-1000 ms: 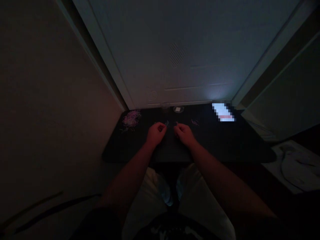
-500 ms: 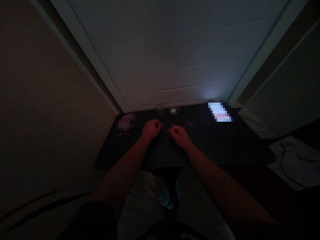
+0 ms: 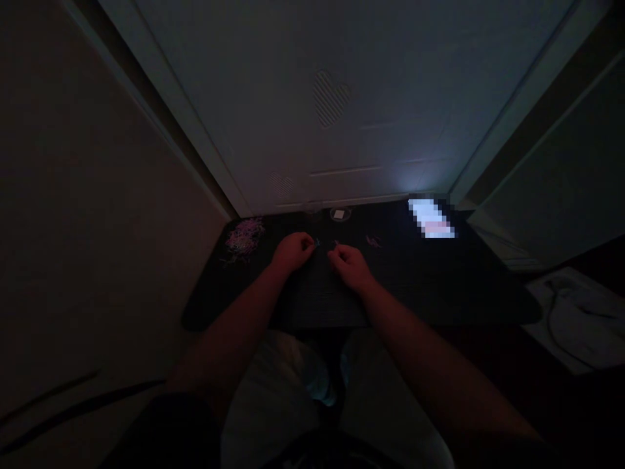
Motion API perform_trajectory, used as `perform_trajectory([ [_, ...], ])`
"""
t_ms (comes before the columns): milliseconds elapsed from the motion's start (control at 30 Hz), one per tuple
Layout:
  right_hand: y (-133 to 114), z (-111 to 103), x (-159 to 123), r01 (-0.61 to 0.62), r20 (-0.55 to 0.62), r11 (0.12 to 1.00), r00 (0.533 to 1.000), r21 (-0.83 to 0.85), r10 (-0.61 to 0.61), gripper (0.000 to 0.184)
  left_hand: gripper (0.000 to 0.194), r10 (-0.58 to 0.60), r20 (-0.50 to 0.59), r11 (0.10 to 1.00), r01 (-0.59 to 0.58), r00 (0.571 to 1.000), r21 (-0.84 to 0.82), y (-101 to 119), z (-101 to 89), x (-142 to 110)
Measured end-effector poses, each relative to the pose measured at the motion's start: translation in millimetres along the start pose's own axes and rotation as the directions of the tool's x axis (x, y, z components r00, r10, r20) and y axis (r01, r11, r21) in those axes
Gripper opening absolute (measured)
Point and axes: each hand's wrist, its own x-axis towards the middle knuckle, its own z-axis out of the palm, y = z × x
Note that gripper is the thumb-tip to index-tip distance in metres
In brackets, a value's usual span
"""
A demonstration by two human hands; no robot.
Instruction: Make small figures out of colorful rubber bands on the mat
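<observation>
In dim light, both hands rest low over a dark table (image 3: pixel 322 306). My left hand (image 3: pixel 293 253) is closed in a pinch, with a small bluish bit (image 3: pixel 317 243) at its fingertips. My right hand (image 3: pixel 350 266), also pinched, has a tiny pinkish bit (image 3: pixel 334 243) at its fingertips. A short gap separates the two hands. To the left lies a loose pile of thin pink and pale strips (image 3: pixel 245 236). A few similar pinkish strips (image 3: pixel 374 241) lie to the right of my right hand. The exact kind of these bits is too dark to tell.
Behind the hands stand a small round clear dish (image 3: pixel 347 215) with a white square and a fainter clear container (image 3: pixel 312 208). A lit, blurred-out screen (image 3: pixel 432 218) is at the back right. A white panel with hearts (image 3: pixel 331 99) rises behind the table.
The view has shifted slightly. Both hands keep their pinched pose in nearly the same places, and the small bits at the fingertips show a little differently.
</observation>
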Motion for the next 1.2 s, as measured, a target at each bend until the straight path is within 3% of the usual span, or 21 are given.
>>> perform_trajectory([
  [100, 0.1, -0.1, -0.3, -0.018, 0.002, 1.000, 1.000, 0.018, 0.018, 0.032, 0.015, 0.037, 0.015, 0.999, -0.036, 0.999, -0.011, 0.3, -5.6, -1.6],
  [200, 0.9, -0.2, -0.6, -0.033, -0.003, 0.999, 0.999, 0.012, 0.033, 0.031, 0.015, 0.027, -0.046, 0.999, -0.029, 0.999, -0.039, -3.6, -12.8, -5.5],
  [400, -2.3, -1.3, -2.2, -0.034, -0.018, 0.999, 0.999, 0.037, 0.035, 0.032, 0.020, -0.168, -0.230, 0.985, 0.155, 0.959, -0.072, -37.1, -35.6, -30.1],
  [633, -0.9, -1.8, -2.5, -0.046, -0.001, 0.998, 0.999, 0.031, 0.047, 0.032, 0.032, -0.333, -0.222, 0.942, 0.334, 0.916, -0.035, -80.1, -45.0, -87.5],
  [800, 2.4, -0.4, -2.9, -0.045, -0.001, 0.997, 0.999, -0.066, 0.045, 0.032, 0.025, -0.281, -0.169, 0.959, 0.269, 0.945, -0.090, -78.3, -37.6, -116.9],
  [1000, -1.3, 2.1, -4.9, -0.019, 0.002, 0.981, 1.000, -0.192, 0.020, 0.031, 0.028, -0.270, -0.154, 0.962, 0.259, 0.951, -0.087, -78.4, -34.6, -118.5],
  [1100, -2.7, 2.8, -5.5, -0.006, 0.002, 0.969, 1.000, -0.246, 0.007, 0.030, 0.024, -0.187, -0.215, 0.982, 0.190, 0.959, -0.008, -80.3, -32.3, -116.8],
  [1200, -1.5, 3.4, -5.6, 0.011, 0.009, 0.960, 1.000, -0.280, -0.008, 0.030, 0.028, -0.163, -0.312, 0.974, 0.204, 0.936, 0.104, -79.8, -29.0, -116.9],
])
